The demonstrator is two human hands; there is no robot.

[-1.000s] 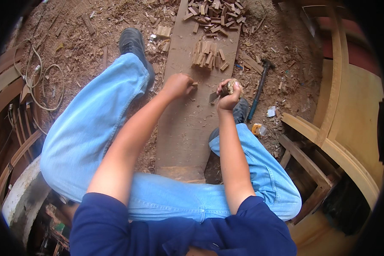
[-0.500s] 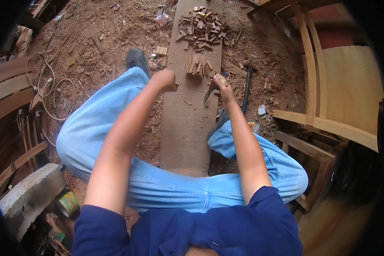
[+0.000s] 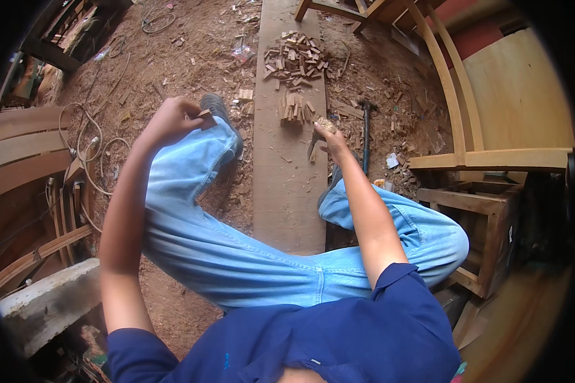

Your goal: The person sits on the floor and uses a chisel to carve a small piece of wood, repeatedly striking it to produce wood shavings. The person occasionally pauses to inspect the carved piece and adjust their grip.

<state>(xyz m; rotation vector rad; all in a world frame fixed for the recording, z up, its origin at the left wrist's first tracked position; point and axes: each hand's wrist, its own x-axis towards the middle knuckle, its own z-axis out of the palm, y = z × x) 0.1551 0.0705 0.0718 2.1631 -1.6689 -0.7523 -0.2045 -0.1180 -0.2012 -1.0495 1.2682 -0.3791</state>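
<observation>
My left hand [image 3: 171, 122] is closed on a small brown wood piece [image 3: 206, 119], held out to the left over my bent knee. My right hand [image 3: 332, 140] grips a knife-like tool with a dark flat blade [image 3: 312, 148] and a pale, rough end [image 3: 326, 125], above the right edge of a long wooden board [image 3: 284, 210]. Small wood pieces stand upright in a tight cluster [image 3: 292, 110] on the board, just left of the blade. Farther along the board lies a loose heap of similar wood pieces [image 3: 295, 60].
A hammer [image 3: 366, 137] with a dark head lies right of the board. Wooden frames [image 3: 485, 159] stand at the right. Coiled cable [image 3: 86, 150] and curved slats [image 3: 29, 150] are at the left, near a grey block [image 3: 51, 303]. Shavings [image 3: 191, 51] cover the floor.
My left hand has swung away from the board to the left, carrying the small wood piece. My right hand stays by the board's edge with the blade. The view has shifted slightly.
</observation>
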